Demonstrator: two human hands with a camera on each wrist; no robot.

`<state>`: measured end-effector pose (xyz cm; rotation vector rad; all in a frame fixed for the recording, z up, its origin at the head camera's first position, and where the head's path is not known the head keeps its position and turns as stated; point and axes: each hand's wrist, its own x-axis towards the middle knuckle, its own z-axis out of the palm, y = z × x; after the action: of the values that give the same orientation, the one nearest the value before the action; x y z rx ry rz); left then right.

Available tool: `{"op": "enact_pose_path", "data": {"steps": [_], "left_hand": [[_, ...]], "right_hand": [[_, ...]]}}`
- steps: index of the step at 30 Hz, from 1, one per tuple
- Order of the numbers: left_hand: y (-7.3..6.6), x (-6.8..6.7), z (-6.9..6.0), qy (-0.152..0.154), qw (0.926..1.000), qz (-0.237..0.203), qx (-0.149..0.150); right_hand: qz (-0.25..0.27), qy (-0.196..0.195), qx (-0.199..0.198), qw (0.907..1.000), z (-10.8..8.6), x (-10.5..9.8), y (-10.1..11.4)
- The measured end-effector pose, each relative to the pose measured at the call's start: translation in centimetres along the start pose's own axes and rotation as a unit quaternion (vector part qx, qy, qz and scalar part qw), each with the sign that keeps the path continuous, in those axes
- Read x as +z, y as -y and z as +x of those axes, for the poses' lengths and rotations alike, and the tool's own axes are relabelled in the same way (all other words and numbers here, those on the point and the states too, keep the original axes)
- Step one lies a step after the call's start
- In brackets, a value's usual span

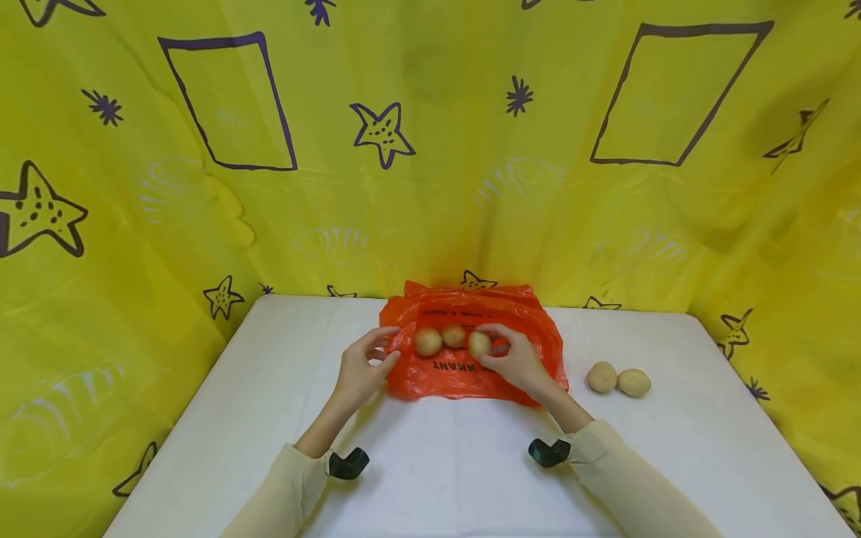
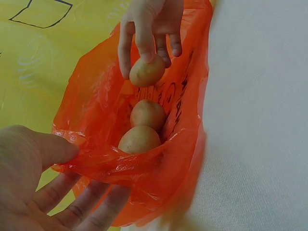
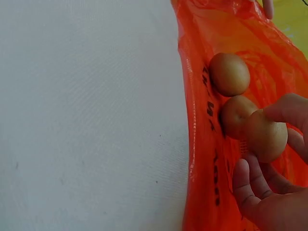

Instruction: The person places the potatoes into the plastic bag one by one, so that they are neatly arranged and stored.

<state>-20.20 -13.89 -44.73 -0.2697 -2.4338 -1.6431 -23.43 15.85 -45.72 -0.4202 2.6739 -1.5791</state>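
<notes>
A red plastic bag (image 1: pixel 464 385) with black lettering lies on the table, its opening spread. Two potatoes sit in it: one potato (image 1: pixel 427 342) at the left, the other potato (image 1: pixel 454 336) right beside it. My right hand (image 1: pixel 518 364) pinches a third potato (image 3: pixel 266 137) between thumb and fingers, over the bag. At the bag's left side, my left hand (image 1: pixel 359 371) holds the rim, thumb (image 2: pixel 60 148) on the near side and fingers behind the thin plastic. Part of the leftmost potato is covered by the bag's edge in the left wrist view.
Two more potatoes, a rounder potato (image 1: pixel 602 377) and an oval potato (image 1: pixel 634 383), lie side by side on the white table (image 1: pixel 437 463) to the right of the bag. A yellow curtain (image 1: pixel 444 209) with drawn stars hangs behind and along both sides.
</notes>
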Motion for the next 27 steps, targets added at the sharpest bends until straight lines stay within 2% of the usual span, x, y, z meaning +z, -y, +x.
{"op": "enact_pose_path", "data": {"steps": [6, 13, 27], "left_hand": [[-0.1, 0.0, 0.0, 0.0, 1.0, 0.0, 0.003], [0.2, 0.1, 0.2, -0.008, 0.9995, -0.001, 0.031], [0.2, 0.1, 0.1, -0.004, 0.9998, 0.001, 0.021]], "right_hand": [[-0.004, -0.011, 0.022, 0.9997, 0.5, 0.3, -0.4], [-0.006, -0.013, 0.028, 0.9995, 0.9, 0.4, -0.6], [-0.006, -0.021, 0.038, 0.999, 1.8, 1.0, -1.3]]}}
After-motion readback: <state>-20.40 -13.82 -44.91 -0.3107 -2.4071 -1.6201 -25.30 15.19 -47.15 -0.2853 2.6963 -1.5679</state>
